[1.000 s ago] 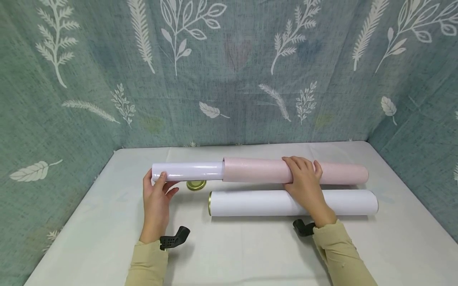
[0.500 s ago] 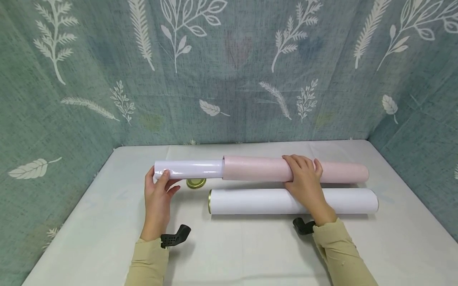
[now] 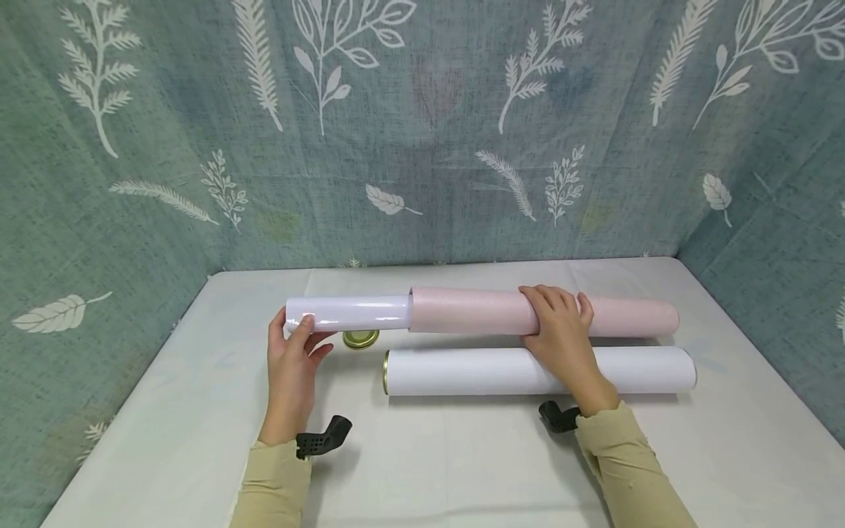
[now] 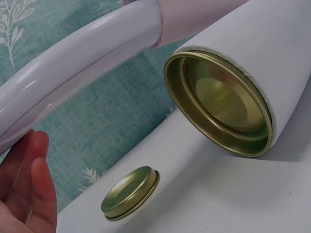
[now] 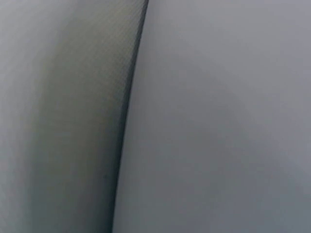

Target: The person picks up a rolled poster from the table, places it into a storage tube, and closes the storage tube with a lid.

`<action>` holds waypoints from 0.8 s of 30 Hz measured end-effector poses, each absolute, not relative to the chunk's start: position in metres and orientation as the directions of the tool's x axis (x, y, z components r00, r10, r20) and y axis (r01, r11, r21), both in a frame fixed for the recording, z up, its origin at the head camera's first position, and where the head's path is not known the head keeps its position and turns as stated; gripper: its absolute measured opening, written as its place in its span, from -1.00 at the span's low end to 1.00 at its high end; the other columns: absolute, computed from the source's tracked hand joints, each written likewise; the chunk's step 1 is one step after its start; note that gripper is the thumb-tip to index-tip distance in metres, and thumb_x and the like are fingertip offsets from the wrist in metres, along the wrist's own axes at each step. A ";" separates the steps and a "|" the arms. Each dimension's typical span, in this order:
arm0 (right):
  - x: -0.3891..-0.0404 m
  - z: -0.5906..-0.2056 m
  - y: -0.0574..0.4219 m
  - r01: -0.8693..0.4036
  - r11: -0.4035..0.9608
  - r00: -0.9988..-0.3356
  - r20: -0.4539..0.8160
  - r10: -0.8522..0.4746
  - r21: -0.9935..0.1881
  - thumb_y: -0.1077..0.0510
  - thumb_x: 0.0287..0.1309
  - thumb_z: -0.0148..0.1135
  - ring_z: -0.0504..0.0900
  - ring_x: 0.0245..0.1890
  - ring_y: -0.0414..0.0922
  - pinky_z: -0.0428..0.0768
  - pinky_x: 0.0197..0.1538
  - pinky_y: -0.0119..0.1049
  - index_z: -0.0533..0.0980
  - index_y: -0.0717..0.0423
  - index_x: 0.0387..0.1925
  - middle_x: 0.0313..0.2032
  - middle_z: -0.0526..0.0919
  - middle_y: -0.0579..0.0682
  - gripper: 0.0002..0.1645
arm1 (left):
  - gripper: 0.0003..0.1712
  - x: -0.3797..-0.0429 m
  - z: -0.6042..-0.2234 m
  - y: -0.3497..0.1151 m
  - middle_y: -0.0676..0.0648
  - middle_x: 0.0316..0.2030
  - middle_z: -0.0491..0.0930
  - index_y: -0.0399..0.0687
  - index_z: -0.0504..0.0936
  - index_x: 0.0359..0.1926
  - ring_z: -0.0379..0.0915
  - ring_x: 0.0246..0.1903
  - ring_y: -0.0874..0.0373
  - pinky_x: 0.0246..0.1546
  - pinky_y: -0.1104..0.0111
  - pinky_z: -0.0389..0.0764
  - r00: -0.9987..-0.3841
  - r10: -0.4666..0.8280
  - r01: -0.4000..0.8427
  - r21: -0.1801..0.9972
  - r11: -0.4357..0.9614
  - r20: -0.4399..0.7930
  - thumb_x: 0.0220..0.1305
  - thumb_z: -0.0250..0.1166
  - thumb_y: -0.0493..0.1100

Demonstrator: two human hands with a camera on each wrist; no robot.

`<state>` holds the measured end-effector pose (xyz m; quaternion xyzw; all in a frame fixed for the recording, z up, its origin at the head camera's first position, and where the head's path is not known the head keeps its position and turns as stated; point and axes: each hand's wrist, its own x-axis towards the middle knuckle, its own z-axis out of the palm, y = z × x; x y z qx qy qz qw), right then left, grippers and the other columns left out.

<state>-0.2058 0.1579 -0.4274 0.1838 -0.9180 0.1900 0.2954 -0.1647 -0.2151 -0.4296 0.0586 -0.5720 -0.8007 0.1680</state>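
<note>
Left of centre, the left hand (image 3: 292, 370) pinches a glossy white roll (image 3: 359, 312) protruding from a pink tube (image 3: 472, 312) the right hand (image 3: 562, 337) grips.

White table (image 3: 449, 462), gold-ended white tube (image 3: 469, 372) lying on it, round gold lid (image 3: 361, 339) flat near the tube's end
</note>
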 end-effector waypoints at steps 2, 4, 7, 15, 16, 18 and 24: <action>-0.206 -0.427 0.158 -0.447 0.862 -0.759 0.612 -0.224 -0.239 0.26 -0.44 0.46 0.26 0.06 0.05 -0.13 0.11 0.21 0.38 -0.02 0.07 -0.01 0.42 0.02 -0.15 | -0.35 -0.165 -0.430 -0.215 -0.14 0.03 0.32 0.13 0.09 0.23 0.44 -0.12 -0.01 -0.22 0.33 0.49 -0.937 -0.334 0.203 0.938 -0.281 0.102 0.19 0.17 0.02; -0.206 -0.428 0.158 -0.446 0.862 -0.758 0.613 -0.222 -0.239 0.26 -0.45 0.47 0.26 0.06 0.05 -0.13 0.11 0.21 0.38 -0.02 0.07 -0.01 0.42 0.02 -0.15 | -0.35 -0.166 -0.431 -0.216 -0.14 0.04 0.31 0.14 0.09 0.24 0.43 -0.10 -0.02 -0.21 0.33 0.49 -0.938 -0.331 0.203 0.939 -0.276 0.106 0.19 0.17 0.03; -0.207 -0.429 0.158 -0.443 0.864 -0.760 0.611 -0.221 -0.239 0.25 -0.46 0.47 0.26 0.05 0.05 -0.13 0.11 0.21 0.38 -0.03 0.07 -0.01 0.42 0.02 -0.14 | -0.35 -0.166 -0.432 -0.216 -0.14 0.04 0.31 0.14 0.09 0.24 0.43 -0.11 -0.02 -0.21 0.33 0.49 -0.938 -0.329 0.204 0.938 -0.279 0.106 0.19 0.17 0.02; -0.206 -0.429 0.158 -0.443 0.863 -0.764 0.605 -0.223 -0.242 0.24 -0.45 0.48 0.26 0.06 0.05 -0.13 0.11 0.21 0.38 -0.03 0.08 -0.01 0.42 0.02 -0.13 | -0.38 -0.165 -0.429 -0.214 -0.15 0.01 0.33 0.11 0.10 0.23 0.43 -0.12 -0.03 -0.24 0.33 0.49 -0.941 -0.319 0.217 0.929 -0.300 0.117 0.21 0.16 -0.03; -0.206 -0.428 0.158 -0.443 0.863 -0.764 0.606 -0.223 -0.241 0.24 -0.45 0.48 0.26 0.06 0.05 -0.13 0.11 0.21 0.38 -0.03 0.08 -0.01 0.42 0.01 -0.13 | -0.38 -0.165 -0.429 -0.213 -0.15 0.01 0.33 0.10 0.10 0.23 0.43 -0.12 -0.04 -0.24 0.32 0.49 -0.942 -0.314 0.218 0.928 -0.303 0.119 0.22 0.16 -0.04; -0.207 -0.428 0.157 -0.445 0.862 -0.763 0.605 -0.225 -0.241 0.24 -0.45 0.47 0.26 0.05 0.05 -0.12 0.11 0.21 0.38 -0.03 0.07 -0.01 0.42 0.02 -0.14 | -0.38 -0.165 -0.428 -0.212 -0.15 0.00 0.33 0.10 0.10 0.23 0.43 -0.12 -0.04 -0.23 0.33 0.49 -0.943 -0.310 0.214 0.930 -0.298 0.117 0.21 0.16 -0.03; -0.206 -0.427 0.157 -0.444 0.864 -0.766 0.600 -0.229 -0.238 0.23 -0.46 0.49 0.26 0.05 0.06 -0.11 0.10 0.21 0.38 -0.02 0.08 -0.01 0.42 0.03 -0.12 | -0.38 -0.165 -0.425 -0.209 -0.14 0.00 0.34 0.11 0.10 0.23 0.45 -0.15 -0.02 -0.25 0.33 0.50 -0.943 -0.314 0.207 0.930 -0.303 0.107 0.21 0.17 -0.03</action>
